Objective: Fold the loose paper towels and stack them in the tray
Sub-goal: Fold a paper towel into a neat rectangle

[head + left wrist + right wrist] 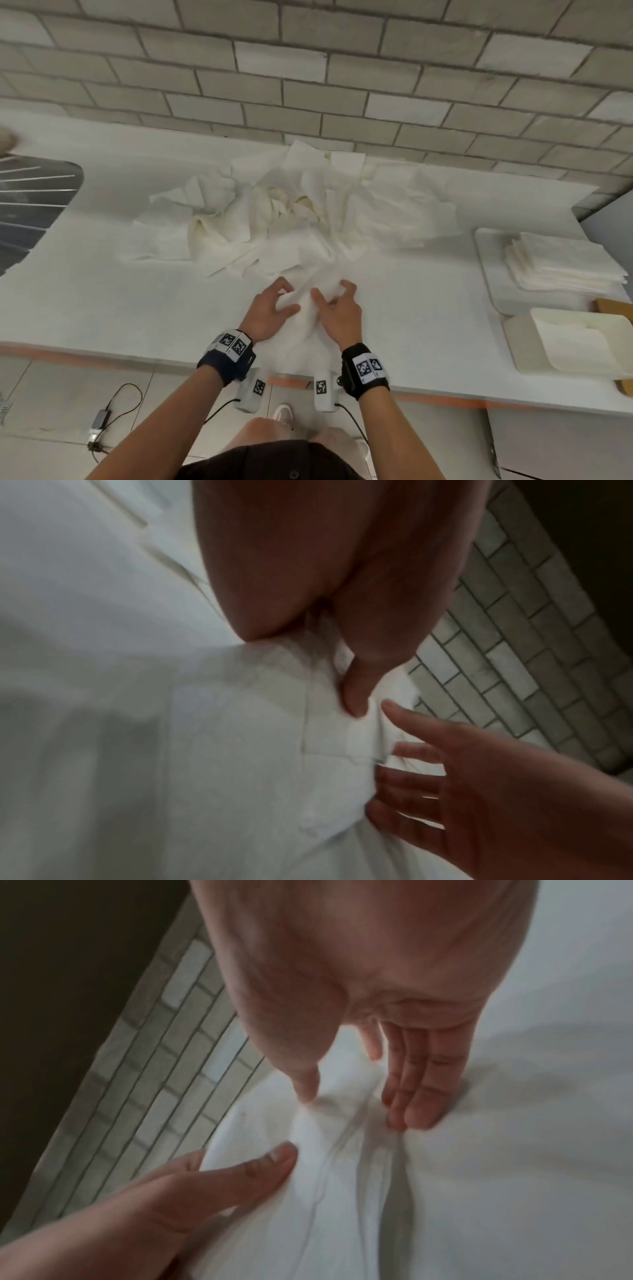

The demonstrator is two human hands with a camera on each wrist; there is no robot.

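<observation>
Both hands work one paper towel at the near edge of the white counter. Left hand: fingers curled over the towel's left side, thumb laid against a raised ridge of the sheet; the hand grips the towel. Right hand: fingers straight and close together, tips pressing down on the towel; thumb tip touches the ridge from the other side. No curl around the sheet on this side, so it presses rather than grips. The towel is bunched between the two hands, with a crease running toward the person, and its near end hangs over the counter edge.

Loose pile of paper towels: crumpled, unfolded, spread across the middle of the counter up to the tiled wall. The towel in hand touches the pile's near edge.

Tray: white, at the counter's right end, well apart from the hands. Stack of folded towels lies in it, edges roughly squared.

Just in front of the tray, toward the person: square plates, stacked. Sink at the far left edge. Wrist bands with printed markers on both forearms. Both wrist views are blurred; fine detail of the fold cannot be told.
</observation>
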